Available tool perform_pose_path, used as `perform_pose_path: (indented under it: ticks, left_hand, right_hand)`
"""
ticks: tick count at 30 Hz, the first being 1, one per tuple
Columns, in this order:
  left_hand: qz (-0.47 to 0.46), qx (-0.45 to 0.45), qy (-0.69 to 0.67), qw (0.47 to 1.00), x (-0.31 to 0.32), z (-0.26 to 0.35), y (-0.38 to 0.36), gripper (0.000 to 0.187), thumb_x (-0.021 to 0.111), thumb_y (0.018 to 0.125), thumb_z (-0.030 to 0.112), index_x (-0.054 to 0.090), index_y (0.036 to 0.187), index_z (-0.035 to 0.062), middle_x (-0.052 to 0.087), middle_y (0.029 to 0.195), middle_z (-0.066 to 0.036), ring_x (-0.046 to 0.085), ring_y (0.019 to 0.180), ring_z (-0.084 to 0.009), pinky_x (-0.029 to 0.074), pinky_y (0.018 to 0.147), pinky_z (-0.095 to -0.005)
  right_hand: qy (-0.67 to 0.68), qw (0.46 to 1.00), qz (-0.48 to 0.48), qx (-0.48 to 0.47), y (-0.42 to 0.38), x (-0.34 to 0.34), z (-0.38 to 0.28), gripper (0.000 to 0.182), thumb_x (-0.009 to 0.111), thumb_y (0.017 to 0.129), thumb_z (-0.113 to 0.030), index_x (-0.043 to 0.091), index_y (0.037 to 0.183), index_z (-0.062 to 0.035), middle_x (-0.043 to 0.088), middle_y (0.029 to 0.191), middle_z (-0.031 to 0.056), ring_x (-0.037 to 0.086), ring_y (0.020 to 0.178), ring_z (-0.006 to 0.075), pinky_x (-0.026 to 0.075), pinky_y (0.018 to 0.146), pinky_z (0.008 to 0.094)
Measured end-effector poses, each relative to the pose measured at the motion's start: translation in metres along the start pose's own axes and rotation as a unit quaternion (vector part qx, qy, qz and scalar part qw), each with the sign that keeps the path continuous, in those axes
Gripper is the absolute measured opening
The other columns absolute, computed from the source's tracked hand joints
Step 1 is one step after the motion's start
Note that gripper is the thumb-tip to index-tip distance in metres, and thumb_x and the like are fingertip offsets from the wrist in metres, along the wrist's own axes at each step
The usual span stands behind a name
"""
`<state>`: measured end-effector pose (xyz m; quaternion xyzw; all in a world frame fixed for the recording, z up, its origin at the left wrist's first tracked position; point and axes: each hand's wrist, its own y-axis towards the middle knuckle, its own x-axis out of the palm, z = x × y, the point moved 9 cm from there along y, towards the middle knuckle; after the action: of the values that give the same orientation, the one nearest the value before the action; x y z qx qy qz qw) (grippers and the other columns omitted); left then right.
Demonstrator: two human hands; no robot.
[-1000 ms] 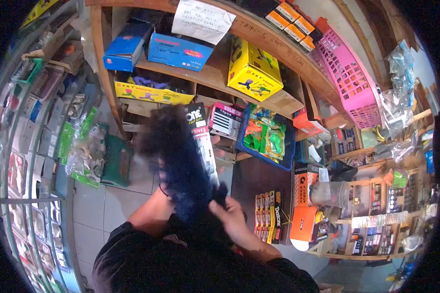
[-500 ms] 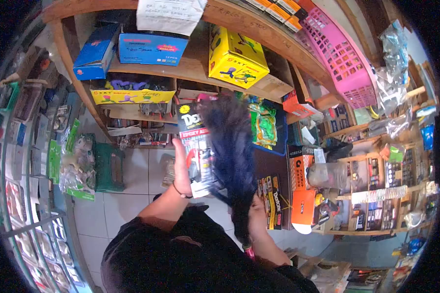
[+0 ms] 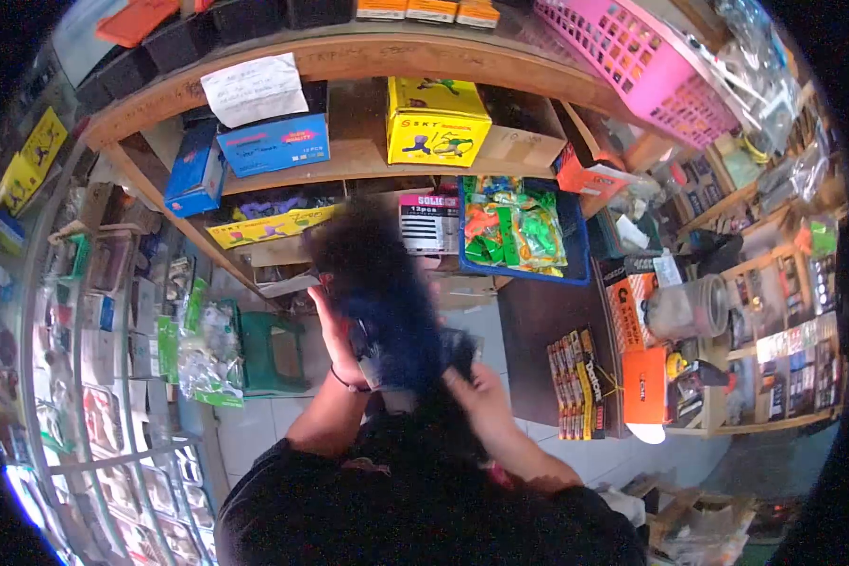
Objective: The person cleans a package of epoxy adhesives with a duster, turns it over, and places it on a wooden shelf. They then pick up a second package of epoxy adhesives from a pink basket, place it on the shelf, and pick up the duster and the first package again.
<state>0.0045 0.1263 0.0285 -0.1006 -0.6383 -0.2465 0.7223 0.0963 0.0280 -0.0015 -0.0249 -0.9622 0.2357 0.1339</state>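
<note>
A dark blue-black feather duster (image 3: pixel 387 311), blurred by motion, is upright in front of my body. My right hand (image 3: pixel 481 396) is closed around its lower part, and a bit of pink handle shows below. My left hand (image 3: pixel 338 344), with a thin band at the wrist, supports a pack of epoxy adhesive from the left side. The duster's feathers lie across the pack and hide nearly all of it, as well as some of my left fingers.
Wooden shelves ahead hold blue boxes (image 3: pixel 274 144), a yellow box (image 3: pixel 437 123) and a blue tray (image 3: pixel 575 269) of bright packets. A pink basket (image 3: pixel 623 57) sits upper right. Stacked Dextone boxes (image 3: pixel 575 387) and an orange box (image 3: pixel 645 387) stand at right; a glass case is at left.
The duster has swept left across the epoxy adhesive pack, now covering its printed front. My view has shifted, so the shelves appear lower and the Dextone boxes farther right.
</note>
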Motion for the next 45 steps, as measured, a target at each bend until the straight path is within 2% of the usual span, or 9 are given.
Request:
perform_pose_path:
  ticks: [8, 12, 18, 22, 24, 30, 35, 39, 45]
  left_hand:
    - [0.074, 0.025, 0.169, 0.982, 0.034, -0.023, 0.003, 0.084, 0.035, 0.075, 0.069, 0.028, 0.132, 0.0074, 0.035, 0.131, -0.017, 0.042, 0.113, -0.0366, 0.042, 0.085, -0.0528]
    - [-0.137, 0.095, -0.014, 0.986, 0.028, -0.019, -0.001, 0.076, 0.039, 0.077, 0.065, 0.037, 0.126, 0.0063, 0.048, 0.118, -0.016, 0.049, 0.107, -0.0285, 0.046, 0.082, -0.0438]
    - [0.169, 0.128, 0.324, 0.922, 0.037, -0.060, -0.004, 0.073, 0.036, 0.080, 0.062, 0.036, 0.126, 0.0053, 0.044, 0.124, -0.015, 0.047, 0.109, -0.0312, 0.045, 0.083, -0.0434]
    - [-0.069, 0.115, 0.020, 0.991, 0.036, -0.054, -0.003, 0.076, 0.033, 0.077, 0.068, 0.043, 0.121, 0.0072, 0.052, 0.113, -0.012, 0.051, 0.103, -0.0273, 0.041, 0.088, -0.0423]
    - [0.129, 0.189, 0.089, 0.969, 0.020, -0.054, -0.003, 0.077, 0.032, 0.077, 0.069, 0.043, 0.121, 0.0072, 0.052, 0.112, -0.012, 0.051, 0.102, -0.0272, 0.041, 0.088, -0.0437]
    - [-0.037, 0.141, 0.042, 0.988, 0.031, -0.066, -0.003, 0.078, 0.032, 0.077, 0.068, 0.038, 0.125, 0.0072, 0.049, 0.117, -0.013, 0.050, 0.104, -0.0298, 0.041, 0.088, -0.0451]
    - [0.140, 0.108, 0.278, 0.944, 0.026, -0.076, 0.001, 0.075, 0.033, 0.078, 0.066, 0.038, 0.125, 0.0071, 0.049, 0.117, -0.013, 0.051, 0.103, -0.0274, 0.042, 0.087, -0.0440]
    - [0.098, 0.158, 0.128, 0.974, 0.041, -0.069, -0.004, 0.072, 0.035, 0.080, 0.064, 0.038, 0.125, 0.0081, 0.048, 0.119, -0.013, 0.050, 0.106, -0.0273, 0.041, 0.089, -0.0444]
    - [0.059, 0.103, 0.192, 0.974, 0.041, -0.079, 0.006, 0.077, 0.032, 0.078, 0.067, 0.036, 0.126, 0.0069, 0.045, 0.122, -0.016, 0.046, 0.109, -0.0339, 0.039, 0.090, -0.0480]
  right_hand:
    - [-0.213, 0.951, -0.142, -0.171, -0.002, -0.007, -0.014, 0.023, 0.055, 0.085, -0.015, 0.053, 0.106, -0.0045, 0.060, 0.088, 0.0050, 0.051, 0.083, 0.0115, 0.042, 0.075, 0.0268]
    - [0.130, 0.976, -0.109, -0.134, 0.015, -0.054, -0.028, 0.019, 0.046, 0.088, -0.004, 0.052, 0.105, -0.0001, 0.059, 0.095, 0.0055, 0.054, 0.079, 0.0118, 0.045, 0.073, 0.0252]
    - [-0.207, 0.942, -0.215, -0.153, -0.004, -0.048, -0.003, 0.021, 0.048, 0.088, -0.011, 0.052, 0.105, 0.0017, 0.060, 0.093, 0.0066, 0.054, 0.080, 0.0137, 0.044, 0.072, 0.0259]
    - [0.109, 0.970, -0.211, -0.059, 0.024, -0.070, -0.004, 0.022, 0.050, 0.088, -0.017, 0.055, 0.101, 0.0007, 0.061, 0.089, 0.0071, 0.054, 0.078, 0.0140, 0.044, 0.070, 0.0284]
    - [0.011, 0.992, -0.116, -0.039, 0.016, -0.084, 0.004, 0.021, 0.047, 0.088, -0.016, 0.056, 0.099, 0.0002, 0.061, 0.087, 0.0068, 0.055, 0.079, 0.0139, 0.044, 0.070, 0.0282]
    - [-0.089, 0.980, -0.140, -0.111, 0.013, -0.100, -0.022, 0.037, 0.053, 0.085, -0.032, 0.054, 0.102, 0.0017, 0.060, 0.089, 0.0095, 0.054, 0.078, 0.0174, 0.043, 0.073, 0.0333]
    - [-0.215, 0.947, -0.206, -0.122, -0.001, -0.081, -0.012, 0.032, 0.053, 0.086, -0.028, 0.055, 0.103, -0.0004, 0.060, 0.089, 0.0075, 0.054, 0.077, 0.0157, 0.044, 0.069, 0.0304]
    - [0.016, 0.983, -0.170, -0.069, 0.019, -0.094, -0.024, 0.029, 0.052, 0.087, -0.026, 0.054, 0.102, -0.0007, 0.059, 0.084, 0.0060, 0.051, 0.077, 0.0152, 0.042, 0.072, 0.0305]
    - [-0.140, 0.963, -0.181, -0.142, 0.001, -0.084, -0.032, 0.028, 0.052, 0.087, -0.023, 0.053, 0.103, 0.0001, 0.058, 0.090, 0.0054, 0.050, 0.079, 0.0136, 0.043, 0.070, 0.0288]
